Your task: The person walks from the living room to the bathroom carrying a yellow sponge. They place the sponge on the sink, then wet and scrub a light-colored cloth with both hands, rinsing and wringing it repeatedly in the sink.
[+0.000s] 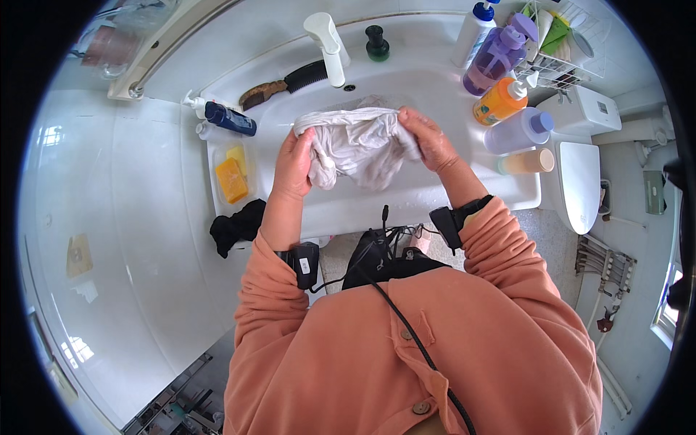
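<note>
A wet white cloth (364,144) is spread between both my hands over the basin of a white sink (435,187). My left hand (293,163) grips its left end, with the thumb on top and a folded edge hanging beside it. The upper right corner is pinched by my right hand (429,141). The cloth sags in creases between them. Just beyond it stand the white faucet (331,51) and a small drain or overflow hole (349,87). Whether the cloth's lower part touches the basin, I cannot tell.
Several pump and capped bottles, among them an orange one (500,101), line the sink's right side. At left are a dark blue tube (231,118), an orange soap bar (232,180) in a dish and a black cloth (236,225). A comb (283,84) lies on the back ledge.
</note>
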The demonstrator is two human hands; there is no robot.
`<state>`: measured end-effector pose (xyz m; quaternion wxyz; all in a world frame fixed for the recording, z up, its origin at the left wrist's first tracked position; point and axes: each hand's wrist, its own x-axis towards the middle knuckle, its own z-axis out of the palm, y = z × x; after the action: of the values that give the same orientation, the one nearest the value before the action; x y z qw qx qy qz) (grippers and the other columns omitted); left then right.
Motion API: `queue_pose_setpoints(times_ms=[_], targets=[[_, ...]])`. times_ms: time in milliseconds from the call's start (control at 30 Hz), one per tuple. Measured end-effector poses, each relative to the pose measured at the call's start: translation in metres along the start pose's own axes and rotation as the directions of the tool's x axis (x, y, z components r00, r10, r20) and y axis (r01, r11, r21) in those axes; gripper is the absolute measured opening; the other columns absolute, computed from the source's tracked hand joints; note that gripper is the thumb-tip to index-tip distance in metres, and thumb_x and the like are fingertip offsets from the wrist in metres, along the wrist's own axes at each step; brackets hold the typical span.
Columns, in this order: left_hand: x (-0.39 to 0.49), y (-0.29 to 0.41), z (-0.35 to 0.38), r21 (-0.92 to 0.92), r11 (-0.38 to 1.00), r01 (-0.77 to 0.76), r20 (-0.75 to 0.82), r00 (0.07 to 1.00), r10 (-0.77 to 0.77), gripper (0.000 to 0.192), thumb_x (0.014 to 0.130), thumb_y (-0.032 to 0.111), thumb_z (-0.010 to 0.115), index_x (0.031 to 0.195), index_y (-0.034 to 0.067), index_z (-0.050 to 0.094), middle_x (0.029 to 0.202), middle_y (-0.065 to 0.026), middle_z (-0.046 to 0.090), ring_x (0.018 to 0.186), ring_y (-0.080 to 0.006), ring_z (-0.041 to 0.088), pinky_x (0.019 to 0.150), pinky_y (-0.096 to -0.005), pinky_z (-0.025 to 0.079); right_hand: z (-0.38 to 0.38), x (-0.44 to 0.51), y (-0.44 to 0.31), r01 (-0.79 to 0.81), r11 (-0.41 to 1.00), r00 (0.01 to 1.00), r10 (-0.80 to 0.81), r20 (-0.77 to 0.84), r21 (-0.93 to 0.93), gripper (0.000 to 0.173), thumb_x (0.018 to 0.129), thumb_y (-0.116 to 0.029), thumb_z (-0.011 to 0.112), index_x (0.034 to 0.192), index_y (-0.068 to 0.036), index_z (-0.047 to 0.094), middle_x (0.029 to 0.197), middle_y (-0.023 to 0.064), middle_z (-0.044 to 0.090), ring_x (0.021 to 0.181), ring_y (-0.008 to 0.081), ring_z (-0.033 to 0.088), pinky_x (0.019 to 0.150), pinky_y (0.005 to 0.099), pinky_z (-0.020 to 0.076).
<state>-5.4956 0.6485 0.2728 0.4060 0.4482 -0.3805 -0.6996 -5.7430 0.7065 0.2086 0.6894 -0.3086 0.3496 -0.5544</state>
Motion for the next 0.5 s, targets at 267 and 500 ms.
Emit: queue_pose_setpoints(times_ms=[267, 500], targets=[[0.033, -0.058, 0.005, -0.121, 0.986, 0.111, 0.061, 0.993, -0.104, 0.040, 0.098, 0.015, 0.052, 0.137, 0.008, 0.049, 0.124, -0.0086, 0.057, 0.111, -0.0172, 0.056, 0.099, -0.0314, 0.044, 0.022, 0.011, 0.035, 0.022, 0.882, 0.912, 0.174, -0.371, 0.470, 0.027, 0.094, -0.015, 0.053, 0.119, -0.007, 0.052, 0.105, 0.0083, 0.062, 0.100, 0.0237, 0.062, 0.088, 0.0371, 0.0525], [-0.011, -0.106, 0.049, 0.634, 0.329, -0.700, 0.598, 0.714, 0.364, 0.033, 0.087, 0.022, 0.064, 0.117, 0.011, 0.061, 0.108, -0.0118, 0.062, 0.094, -0.0296, 0.062, 0.081, -0.0385, 0.051, 0.007, -0.002, 0.081, -0.079, 0.500, 0.921, 0.368, -0.129, 0.862, 0.034, 0.097, -0.040, 0.045, 0.112, -0.013, 0.060, 0.098, 0.0091, 0.066, 0.096, 0.0289, 0.064, 0.086, 0.0450, 0.0521]])
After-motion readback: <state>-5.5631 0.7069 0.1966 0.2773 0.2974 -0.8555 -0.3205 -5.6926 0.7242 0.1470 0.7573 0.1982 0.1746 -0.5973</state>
